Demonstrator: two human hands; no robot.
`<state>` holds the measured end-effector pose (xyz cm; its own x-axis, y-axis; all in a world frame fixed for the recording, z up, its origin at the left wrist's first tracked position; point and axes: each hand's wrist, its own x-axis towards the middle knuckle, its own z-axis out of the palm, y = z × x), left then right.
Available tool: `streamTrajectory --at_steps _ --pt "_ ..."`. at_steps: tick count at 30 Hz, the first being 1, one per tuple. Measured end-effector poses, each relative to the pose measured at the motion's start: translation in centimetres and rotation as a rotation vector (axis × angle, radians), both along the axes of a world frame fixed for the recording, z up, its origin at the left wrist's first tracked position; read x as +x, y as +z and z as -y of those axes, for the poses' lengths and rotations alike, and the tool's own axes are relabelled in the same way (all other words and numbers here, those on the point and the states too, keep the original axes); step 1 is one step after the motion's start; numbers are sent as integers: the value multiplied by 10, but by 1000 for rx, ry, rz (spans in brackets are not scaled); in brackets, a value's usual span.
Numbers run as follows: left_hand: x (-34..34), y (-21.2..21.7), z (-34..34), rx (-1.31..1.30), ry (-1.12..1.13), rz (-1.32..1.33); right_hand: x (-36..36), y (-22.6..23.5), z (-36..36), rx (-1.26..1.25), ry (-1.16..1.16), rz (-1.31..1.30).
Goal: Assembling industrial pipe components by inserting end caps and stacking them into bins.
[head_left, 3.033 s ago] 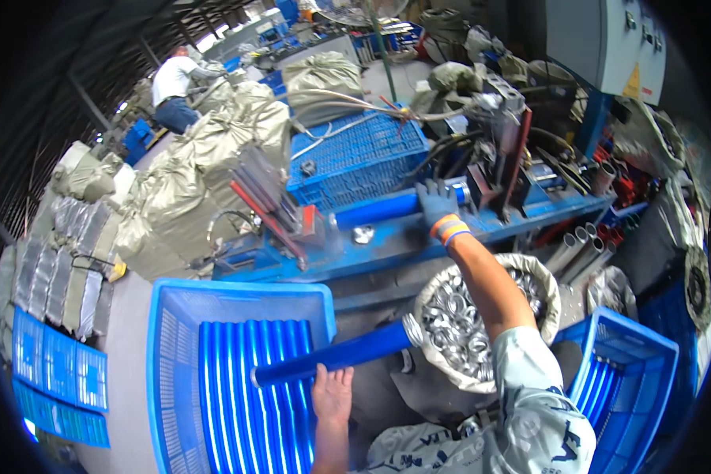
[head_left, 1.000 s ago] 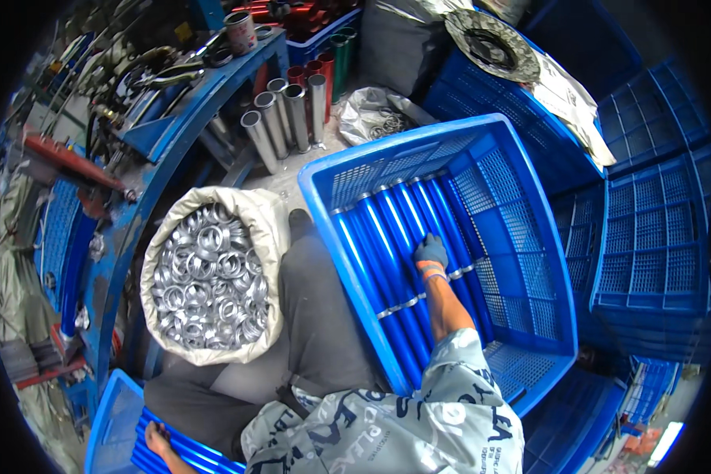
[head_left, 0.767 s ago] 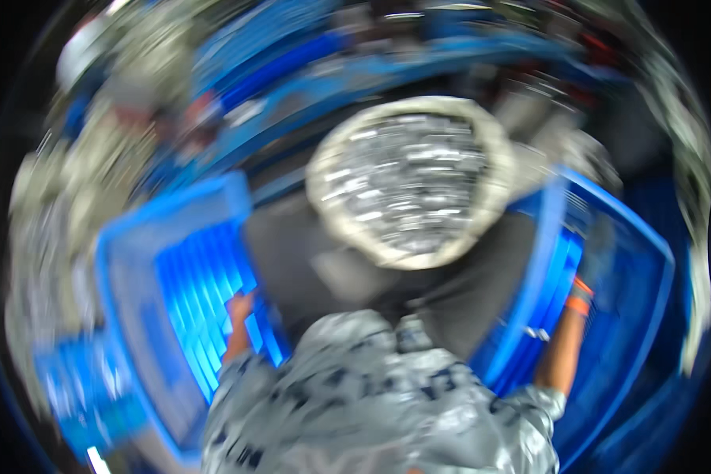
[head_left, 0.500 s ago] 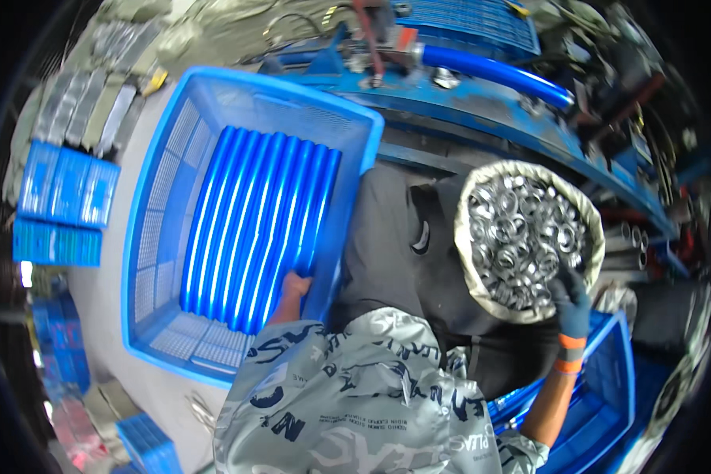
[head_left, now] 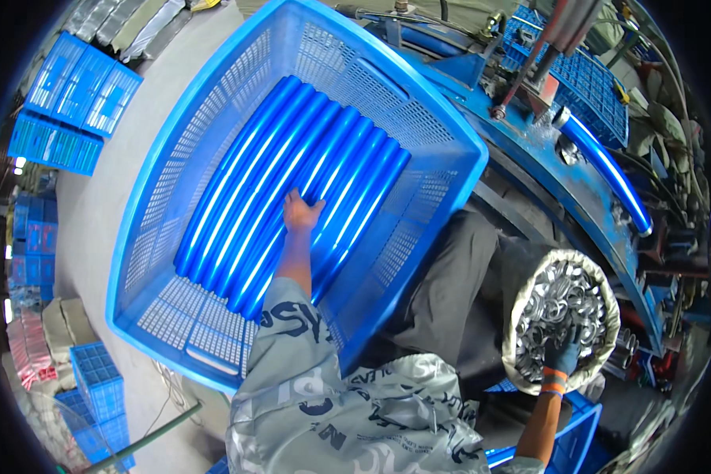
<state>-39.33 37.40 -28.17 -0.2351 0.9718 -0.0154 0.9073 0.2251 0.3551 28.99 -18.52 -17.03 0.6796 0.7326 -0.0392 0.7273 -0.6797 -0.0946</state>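
A row of shiny blue tubes (head_left: pixel 245 189) lies side by side in a large blue plastic crate (head_left: pixel 162 332) to my left. My bare left hand (head_left: pixel 302 213) is on top of the row near its middle, thumb to one side, fingers curled round one tube. To my right is a round, cream-rimmed cloth sack (head_left: pixel 516 316) holding many loose metal rings (head_left: pixel 557 296). My right hand (head_left: pixel 562 354), in a dark glove with an orange band at the wrist, dips among the rings. Its fingertips are hard to see against them.
Beyond the sack runs a blue metal bench (head_left: pixel 545 162) with a red-and-grey fixture (head_left: pixel 541 91). Another blue tube (head_left: pixel 608 170) rests there. A second blue crate (head_left: pixel 581 430) stands behind my right forearm. Stacked blue crates (head_left: pixel 75 87) are at the far left.
My left hand has moved from the crate's near right side onto the middle of the tubes. My right hand has gone from the sack's rim deeper among the rings. The view has shifted leftward.
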Motion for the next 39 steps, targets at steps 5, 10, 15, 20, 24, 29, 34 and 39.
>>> streamTrajectory --at_steps 5,10,15,20,24,29,34,39 --pt "13 -6 -82 -114 -75 -37 -1 -20 -10 -10 -232 -21" --pt "25 -7 -132 -292 -73 -71 31 -23 -17 -15 -107 77" --pt "44 -14 -131 -390 -341 -9 55 -42 -4 -57 -89 144" --pt "79 -33 -79 -493 -240 40 63 -56 3 -19 -63 151" --pt "86 -11 -46 -574 -318 -1 53 -37 -9 14 -129 157" --pt "117 7 57 -433 -371 204 48 -6 22 253 -33 -15" --pt "169 108 100 -127 -431 506 55 -23 94 966 -737 -900" --pt "283 261 137 -56 -766 424 -28 68 62 1282 -783 -1509"
